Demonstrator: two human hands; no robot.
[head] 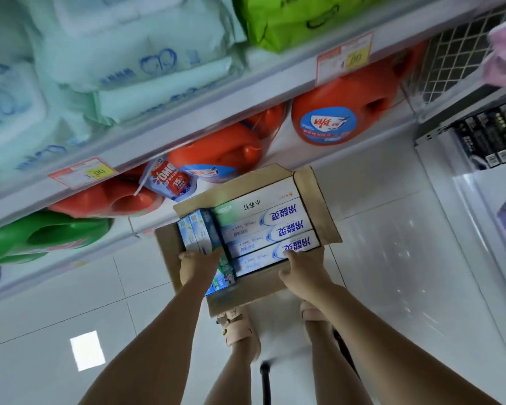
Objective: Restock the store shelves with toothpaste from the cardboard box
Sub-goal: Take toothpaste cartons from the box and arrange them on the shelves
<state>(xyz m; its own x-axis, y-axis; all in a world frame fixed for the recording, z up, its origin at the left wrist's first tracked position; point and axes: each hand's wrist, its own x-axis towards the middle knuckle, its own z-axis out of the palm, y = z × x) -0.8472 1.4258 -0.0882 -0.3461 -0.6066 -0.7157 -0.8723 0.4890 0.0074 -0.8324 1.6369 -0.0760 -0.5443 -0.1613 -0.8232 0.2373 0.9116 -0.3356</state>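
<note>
Centre frame: the cardboard box (pixel 316 206) sits open on the floor. The left hand (pixel 197 266) grips the short toothpaste cartons (pixel 199 232). The right hand (pixel 303 268) curls over the long carton (pixel 263 258) nearest it, which lies left to right.

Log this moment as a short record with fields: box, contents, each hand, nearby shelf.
box: open brown cardboard box on white tiled floor
contents: long white-and-blue toothpaste cartons lying flat; short blue-green cartons at the left end
left hand: on the short cartons' near ends; grip unclear
right hand: fingers on the nearest long carton; grip unclear
shelf: orange detergent jugs just beyond the box
</note>
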